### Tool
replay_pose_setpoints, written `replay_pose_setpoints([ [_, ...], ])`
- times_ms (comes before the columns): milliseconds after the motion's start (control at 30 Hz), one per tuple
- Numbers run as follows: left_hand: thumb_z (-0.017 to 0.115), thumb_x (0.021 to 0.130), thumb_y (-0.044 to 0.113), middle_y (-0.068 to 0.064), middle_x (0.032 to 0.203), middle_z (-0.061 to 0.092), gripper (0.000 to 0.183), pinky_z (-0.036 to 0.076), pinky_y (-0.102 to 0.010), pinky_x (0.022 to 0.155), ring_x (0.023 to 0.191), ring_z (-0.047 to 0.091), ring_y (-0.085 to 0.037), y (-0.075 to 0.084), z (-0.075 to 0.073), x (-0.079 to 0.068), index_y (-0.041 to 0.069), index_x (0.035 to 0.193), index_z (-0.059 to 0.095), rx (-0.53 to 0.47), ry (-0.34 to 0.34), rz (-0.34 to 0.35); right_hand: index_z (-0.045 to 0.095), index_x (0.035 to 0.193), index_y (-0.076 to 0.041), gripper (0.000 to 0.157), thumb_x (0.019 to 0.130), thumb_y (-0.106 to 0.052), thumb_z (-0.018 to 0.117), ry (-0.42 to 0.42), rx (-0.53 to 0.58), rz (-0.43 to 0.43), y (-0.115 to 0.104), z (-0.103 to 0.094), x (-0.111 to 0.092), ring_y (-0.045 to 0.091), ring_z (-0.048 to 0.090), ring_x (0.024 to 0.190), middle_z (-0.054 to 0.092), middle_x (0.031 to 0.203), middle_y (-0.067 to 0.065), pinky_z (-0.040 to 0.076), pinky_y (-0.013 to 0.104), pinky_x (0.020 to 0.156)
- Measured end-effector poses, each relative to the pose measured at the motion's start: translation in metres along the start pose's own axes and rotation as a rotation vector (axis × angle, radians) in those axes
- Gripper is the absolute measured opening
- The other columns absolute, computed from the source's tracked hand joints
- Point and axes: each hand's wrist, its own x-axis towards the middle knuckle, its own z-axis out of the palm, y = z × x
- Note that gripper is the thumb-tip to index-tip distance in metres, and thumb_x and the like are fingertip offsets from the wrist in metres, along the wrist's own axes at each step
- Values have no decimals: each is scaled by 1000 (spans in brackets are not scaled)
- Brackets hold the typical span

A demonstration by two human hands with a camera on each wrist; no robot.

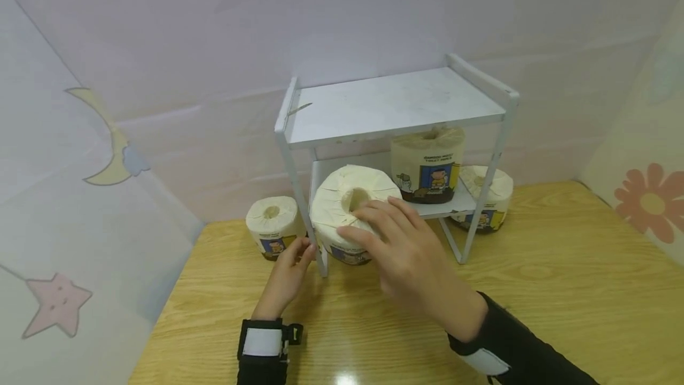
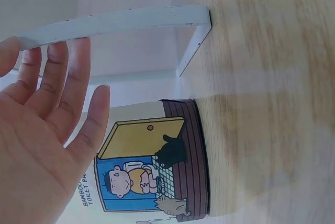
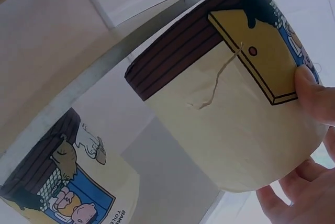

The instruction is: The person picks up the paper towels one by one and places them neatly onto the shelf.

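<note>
My right hand (image 1: 408, 254) holds a wrapped toilet paper roll (image 1: 330, 210) by its near right side, at the front left of a small white two-tier shelf rack (image 1: 395, 103). The roll is tilted, its top hole facing me; in the right wrist view its printed wrapper (image 3: 209, 109) shows a thin raised crease. With thumb and fingers on opposite sides, my left hand (image 2: 47, 130) grips the rack's front left leg (image 2: 131, 21). Another toilet paper roll (image 1: 427, 165) stands upright on the right of the lower tier.
One toilet paper roll (image 1: 271, 224) stands on the wooden table (image 1: 214, 314) left of the rack, close to my left hand. Another roll (image 1: 494, 195) stands beyond the right legs. A pale decorated wall (image 1: 214, 46) rises behind.
</note>
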Motion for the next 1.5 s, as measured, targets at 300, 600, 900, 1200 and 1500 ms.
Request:
replay_pose_setpoints([
  [300,42,96,43,-8,97,68,34,49,-47,85,95,60,-20,-1,1,0,15,102,60,20,18,0,62,114,-13,41,80,8,53,-73,-43,-11,11,6,9,27,57,113,69,113,12,47,48,100],
  [600,42,97,43,-8,99,69,33,50,-48,85,95,61,-20,-1,1,2,16,102,60,49,21,3,58,124,-13,43,83,-1,61,-108,-73,40,16,7,14,28,51,123,65,125,13,45,49,101],
  [900,40,96,47,-8,98,68,38,50,-48,85,96,62,-21,-2,1,2,15,103,60,65,19,2,58,126,-9,53,75,0,70,-111,-75,121,24,15,19,27,51,122,63,129,12,46,45,100],
  [1200,42,95,46,-9,98,69,39,50,-50,88,98,61,-21,-1,2,2,13,104,60,52,23,1,56,128,-11,59,72,-2,75,-140,-42,189,33,26,24,26,50,123,61,132,12,46,44,100],
  [1500,42,97,42,-10,102,69,34,49,-52,90,102,62,-23,0,1,2,14,105,60,51,16,-4,61,122,-10,54,71,-1,76,-95,-3,194,40,33,31,26,56,115,65,124,13,47,43,99],
])
